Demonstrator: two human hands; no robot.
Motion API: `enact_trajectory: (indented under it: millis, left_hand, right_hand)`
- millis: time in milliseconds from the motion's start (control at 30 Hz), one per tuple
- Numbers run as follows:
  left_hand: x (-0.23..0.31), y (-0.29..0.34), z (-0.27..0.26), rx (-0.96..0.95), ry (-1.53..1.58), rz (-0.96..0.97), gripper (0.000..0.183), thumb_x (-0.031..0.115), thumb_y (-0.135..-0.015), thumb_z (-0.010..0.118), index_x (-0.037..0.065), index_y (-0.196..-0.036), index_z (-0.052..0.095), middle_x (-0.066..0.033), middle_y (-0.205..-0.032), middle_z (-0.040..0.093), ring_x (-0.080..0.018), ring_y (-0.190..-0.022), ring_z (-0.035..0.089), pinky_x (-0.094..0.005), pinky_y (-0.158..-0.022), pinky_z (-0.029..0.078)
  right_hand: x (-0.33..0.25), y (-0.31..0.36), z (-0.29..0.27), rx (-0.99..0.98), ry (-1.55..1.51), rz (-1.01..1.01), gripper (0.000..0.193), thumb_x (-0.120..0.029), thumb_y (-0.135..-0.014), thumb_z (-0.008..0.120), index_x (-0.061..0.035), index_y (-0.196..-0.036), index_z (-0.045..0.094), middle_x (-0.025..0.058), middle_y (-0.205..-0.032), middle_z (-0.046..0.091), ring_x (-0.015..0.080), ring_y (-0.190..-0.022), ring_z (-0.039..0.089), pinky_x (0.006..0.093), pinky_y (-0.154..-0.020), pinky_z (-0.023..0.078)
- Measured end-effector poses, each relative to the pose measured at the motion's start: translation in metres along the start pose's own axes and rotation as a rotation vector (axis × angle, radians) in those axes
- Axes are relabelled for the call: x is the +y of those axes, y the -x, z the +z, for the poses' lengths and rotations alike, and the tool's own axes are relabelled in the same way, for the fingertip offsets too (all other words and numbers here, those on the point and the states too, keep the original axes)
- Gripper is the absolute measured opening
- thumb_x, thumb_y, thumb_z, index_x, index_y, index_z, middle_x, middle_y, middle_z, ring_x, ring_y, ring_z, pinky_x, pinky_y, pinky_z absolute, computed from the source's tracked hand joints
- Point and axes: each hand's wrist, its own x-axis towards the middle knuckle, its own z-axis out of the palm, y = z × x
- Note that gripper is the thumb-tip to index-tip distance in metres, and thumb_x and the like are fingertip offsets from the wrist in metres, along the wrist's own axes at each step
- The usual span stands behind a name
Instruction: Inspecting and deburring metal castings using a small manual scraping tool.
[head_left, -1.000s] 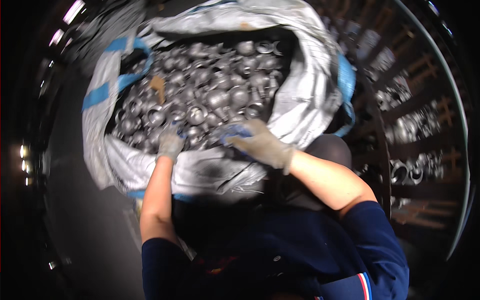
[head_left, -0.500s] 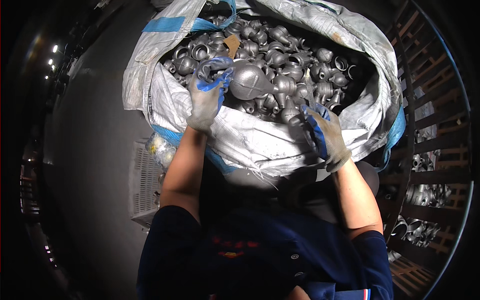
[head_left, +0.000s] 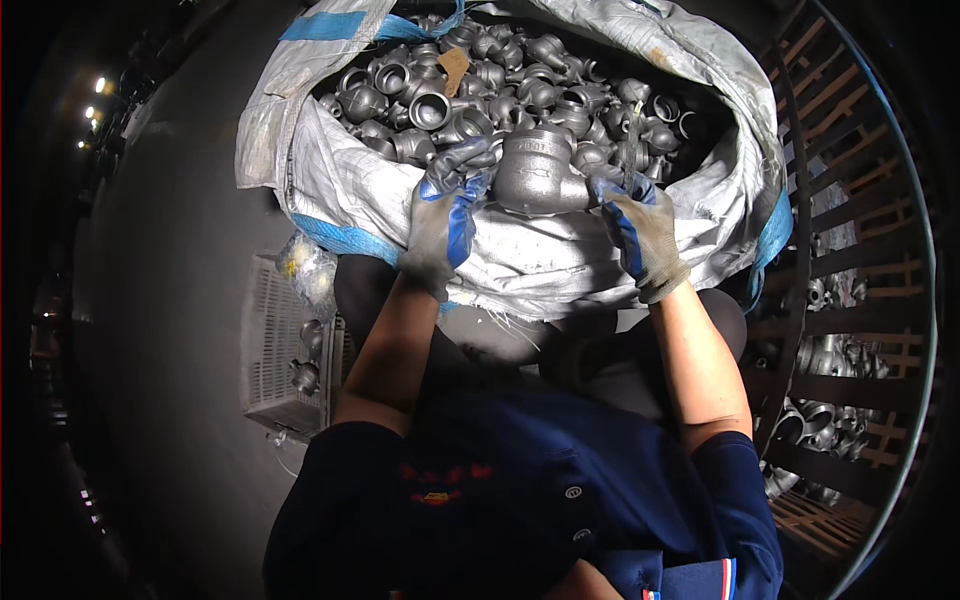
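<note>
Both gloved hands, left hand [head_left: 447, 215] and right hand [head_left: 637, 228], grip a grey metal elbow pipe fitting [head_left: 541, 172] over the near rim of a white woven bulk sack [head_left: 560, 262] full of similar fittings. Dim room, grey floor [head_left: 170, 300]; white plastic crate [head_left: 285, 350] left, wooden slatted crate [head_left: 860, 300] right.

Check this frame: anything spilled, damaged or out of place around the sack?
Little stands out. A brown tag lies loose among the grey fittings in the big sack. Both gloved hands, left and right, grip one pipe fitting.

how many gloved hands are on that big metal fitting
2: left hand grips the fitting on its left side, right hand on its right, above the sack.
</note>
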Motion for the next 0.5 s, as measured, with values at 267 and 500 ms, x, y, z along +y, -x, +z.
enact_trajectory:
  millis: [267,500]
  left_hand:
    - [-0.009,0.002,-0.013,-0.111,0.156,-0.147,0.039,-0.003,-0.086,0.045,-0.002,-0.125,0.041,-0.0174,-0.122,0.048,-0.0230,-0.107,0.054,-0.0333,-0.091,0.047]
    - [-0.010,0.007,-0.007,-0.148,0.358,-0.172,0.045,0.000,-0.084,0.045,-0.003,-0.128,0.038,-0.0185,-0.124,0.047,-0.0266,-0.113,0.049,-0.0388,-0.099,0.040]
  right_hand:
    - [-0.009,0.016,0.014,0.043,0.236,-0.237,0.022,-0.011,-0.076,0.070,-0.0043,-0.097,0.066,-0.0072,-0.063,0.054,-0.0016,-0.049,0.035,0.0151,-0.042,0.026]
    - [-0.016,0.024,0.022,0.026,0.288,-0.323,0.027,-0.009,-0.075,0.071,-0.0048,-0.101,0.064,-0.0054,-0.066,0.055,-0.0012,-0.051,0.038,0.0152,-0.044,0.029]
